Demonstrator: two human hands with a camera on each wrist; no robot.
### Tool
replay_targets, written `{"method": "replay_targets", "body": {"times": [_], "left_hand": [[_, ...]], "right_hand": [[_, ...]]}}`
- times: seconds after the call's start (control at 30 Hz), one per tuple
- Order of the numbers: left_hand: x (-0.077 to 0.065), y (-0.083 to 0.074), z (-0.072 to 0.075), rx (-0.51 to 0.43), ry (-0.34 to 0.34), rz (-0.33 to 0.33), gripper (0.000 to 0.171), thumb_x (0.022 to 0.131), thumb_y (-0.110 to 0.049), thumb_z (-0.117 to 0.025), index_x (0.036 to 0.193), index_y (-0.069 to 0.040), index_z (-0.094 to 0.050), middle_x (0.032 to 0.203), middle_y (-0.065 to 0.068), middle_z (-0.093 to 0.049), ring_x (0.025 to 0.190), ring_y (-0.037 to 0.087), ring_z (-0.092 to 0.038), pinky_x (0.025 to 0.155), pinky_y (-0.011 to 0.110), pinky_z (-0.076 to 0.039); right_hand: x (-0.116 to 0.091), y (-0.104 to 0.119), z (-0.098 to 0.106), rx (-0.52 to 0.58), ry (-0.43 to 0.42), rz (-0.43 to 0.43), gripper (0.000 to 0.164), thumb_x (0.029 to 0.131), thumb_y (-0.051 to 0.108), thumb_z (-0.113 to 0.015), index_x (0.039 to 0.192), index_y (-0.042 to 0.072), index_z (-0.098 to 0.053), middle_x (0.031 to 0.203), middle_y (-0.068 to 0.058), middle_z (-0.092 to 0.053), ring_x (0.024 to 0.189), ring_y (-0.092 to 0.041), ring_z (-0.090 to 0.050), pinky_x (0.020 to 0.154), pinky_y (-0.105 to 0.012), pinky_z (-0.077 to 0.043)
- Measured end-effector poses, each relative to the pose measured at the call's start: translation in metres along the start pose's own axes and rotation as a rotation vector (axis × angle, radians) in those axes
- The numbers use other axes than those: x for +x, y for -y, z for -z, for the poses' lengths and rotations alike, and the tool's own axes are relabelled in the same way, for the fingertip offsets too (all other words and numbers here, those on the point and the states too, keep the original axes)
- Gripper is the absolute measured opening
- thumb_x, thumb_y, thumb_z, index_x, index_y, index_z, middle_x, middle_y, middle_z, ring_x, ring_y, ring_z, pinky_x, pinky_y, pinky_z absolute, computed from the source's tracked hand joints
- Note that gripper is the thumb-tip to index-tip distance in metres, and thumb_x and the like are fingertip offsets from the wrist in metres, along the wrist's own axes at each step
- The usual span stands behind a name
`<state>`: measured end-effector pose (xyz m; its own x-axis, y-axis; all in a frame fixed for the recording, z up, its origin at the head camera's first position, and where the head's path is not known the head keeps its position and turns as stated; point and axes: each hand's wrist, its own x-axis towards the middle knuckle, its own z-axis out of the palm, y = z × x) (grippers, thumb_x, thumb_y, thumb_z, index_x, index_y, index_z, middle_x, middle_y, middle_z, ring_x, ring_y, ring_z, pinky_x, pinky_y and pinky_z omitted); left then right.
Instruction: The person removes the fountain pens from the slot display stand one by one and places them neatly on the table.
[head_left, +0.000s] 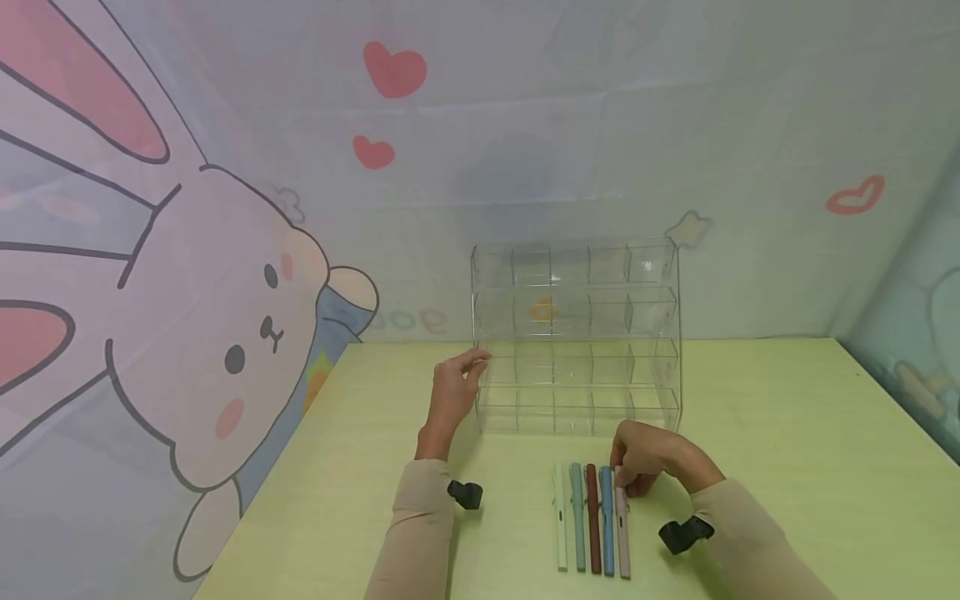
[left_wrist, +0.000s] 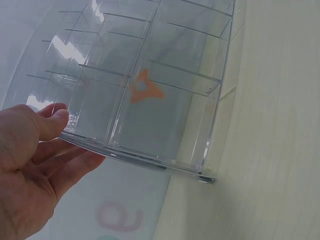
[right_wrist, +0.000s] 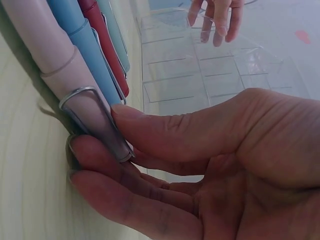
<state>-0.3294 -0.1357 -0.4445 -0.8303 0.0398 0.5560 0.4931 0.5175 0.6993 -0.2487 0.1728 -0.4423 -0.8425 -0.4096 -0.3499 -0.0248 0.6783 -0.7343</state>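
A clear plastic display rack (head_left: 572, 371) with rows of small compartments stands upright on the table. My left hand (head_left: 454, 387) holds its left side edge; in the left wrist view the thumb lies in front and the fingers (left_wrist: 75, 167) behind the panel. Five-odd pens lie side by side before the rack: pale green (head_left: 561, 525), teal (head_left: 578, 521), dark red (head_left: 593, 521), blue (head_left: 607, 525) and pink (head_left: 623, 542). My right hand (head_left: 651, 457) pinches the clip end of the pink pen between thumb and fingers; the pen's other end lies toward me.
The light yellow-green table (head_left: 780, 450) runs back to a printed curtain (head_left: 600, 125) with a cartoon rabbit and hearts, close behind the rack. A black wrist camera (head_left: 467, 495) sits on the left sleeve, another black camera (head_left: 684, 534) on the right.
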Motion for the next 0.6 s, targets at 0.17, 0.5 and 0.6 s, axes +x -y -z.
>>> {"method": "replay_targets", "body": {"times": [0.17,0.5,0.6], "left_hand": [[-0.0002,-0.0015,0.0009,-0.005,0.002,0.001,0.015,0.095,-0.005,-0.068,0.107,-0.006,-0.077,0.111,0.014,-0.073,0.114,0.034,-0.065,0.094,0.049,-0.052],[-0.0001,-0.0015,0.0009,-0.01,0.007,0.009,0.015,0.095,-0.005,-0.068,0.107,-0.005,-0.077,0.112,0.014,-0.073,0.114,0.034,-0.065,0.095,0.05,-0.051],[-0.0004,-0.0011,0.0006,-0.009,0.004,0.009,0.014,0.094,-0.004,-0.068,0.106,-0.006,-0.077,0.111,0.014,-0.073,0.114,0.034,-0.065,0.095,0.05,-0.051]], "right_hand": [[0.0001,0.0009,0.0005,-0.016,-0.002,0.003,0.012,0.081,-0.015,-0.073,0.086,-0.006,-0.068,0.071,-0.013,-0.068,0.062,-0.027,-0.07,0.06,-0.039,-0.06],[0.0007,-0.0005,-0.0002,-0.031,-0.004,0.012,0.012,0.081,-0.014,-0.073,0.086,-0.006,-0.067,0.072,-0.013,-0.067,0.063,-0.026,-0.07,0.06,-0.039,-0.06],[-0.0004,0.0002,-0.0006,-0.028,-0.005,0.007,0.012,0.082,-0.014,-0.073,0.086,-0.005,-0.067,0.072,-0.012,-0.067,0.063,-0.025,-0.069,0.061,-0.038,-0.06]]}}
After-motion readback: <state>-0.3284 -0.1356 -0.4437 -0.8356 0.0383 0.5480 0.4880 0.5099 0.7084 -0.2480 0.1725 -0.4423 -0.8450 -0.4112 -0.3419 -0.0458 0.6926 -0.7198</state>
